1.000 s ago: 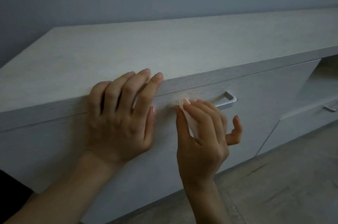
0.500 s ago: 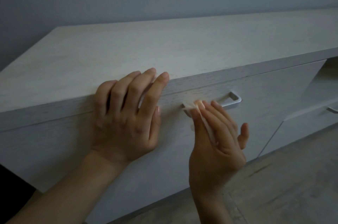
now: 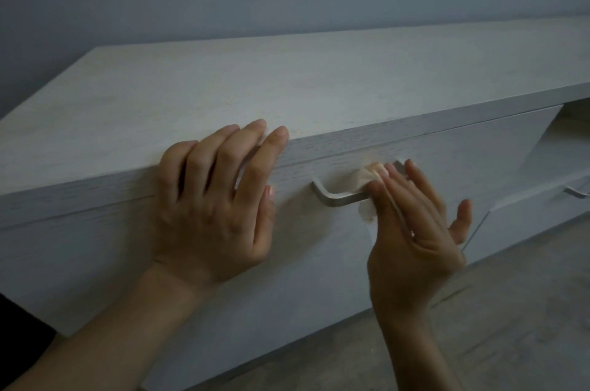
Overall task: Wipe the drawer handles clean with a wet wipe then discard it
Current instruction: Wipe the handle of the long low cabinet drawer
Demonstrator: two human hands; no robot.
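One view, head camera: two bare hands are seen against a pale grey wood-grain cabinet [image 3: 287, 87].
Handle: a brushed-metal bar handle [image 3: 338, 197] is fixed to the upper drawer front [image 3: 463, 160], with its long axis running left to right.
Wipe: a white crumpled wet wipe [image 3: 367, 181] is wrapped over the bar near its right end.
Right hand: the right hand [image 3: 412, 231] is raised from below. The wipe is pinched against the bar between the thumb and the long fingers [image 3: 424, 189], and the little finger is splayed free.
Key relation: the bare stretch of bar lies to the left of those fingers, so a slide along the bar's axis is judged to be called for.
Left hand: the left hand [image 3: 210, 199] is laid flat on the cabinet's front edge, just left of the handle and apart from it. Its fingers are straight and nothing is held.
Second handle: a small metal handle [image 3: 576, 192] is seen on the lower drawer far to the right, well apart and nearer the right hand.
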